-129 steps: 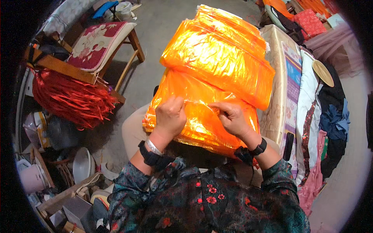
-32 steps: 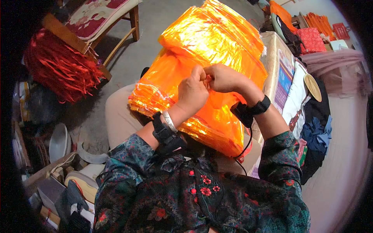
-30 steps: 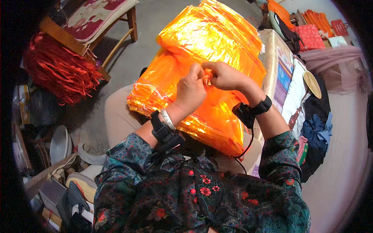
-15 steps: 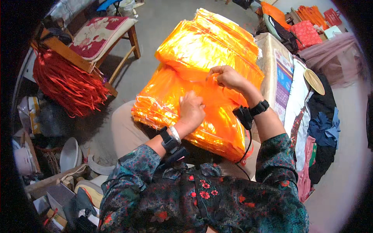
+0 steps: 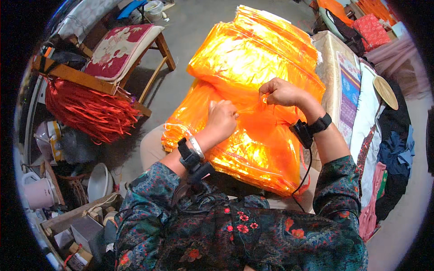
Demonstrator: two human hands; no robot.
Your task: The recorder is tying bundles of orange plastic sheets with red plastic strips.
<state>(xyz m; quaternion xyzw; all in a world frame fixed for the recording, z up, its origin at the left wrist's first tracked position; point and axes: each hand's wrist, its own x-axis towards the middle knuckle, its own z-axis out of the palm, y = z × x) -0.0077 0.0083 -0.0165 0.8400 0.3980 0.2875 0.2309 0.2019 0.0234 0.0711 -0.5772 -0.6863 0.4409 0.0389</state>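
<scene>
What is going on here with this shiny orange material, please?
Someone in a dark floral shirt is handling a stack of shiny orange sheeting with bare hands. The right hand pinches a bit of it. The left hand is curled over it; its grip is unclear. To the left is a cushioned chair with red strands below.

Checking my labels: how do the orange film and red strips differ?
The film is orange and broad; the strips are red and narrow. The film lies in folded layers; the strips hang below a wooden bar. The right hand pinches the film; no hand touches the strips.
</scene>
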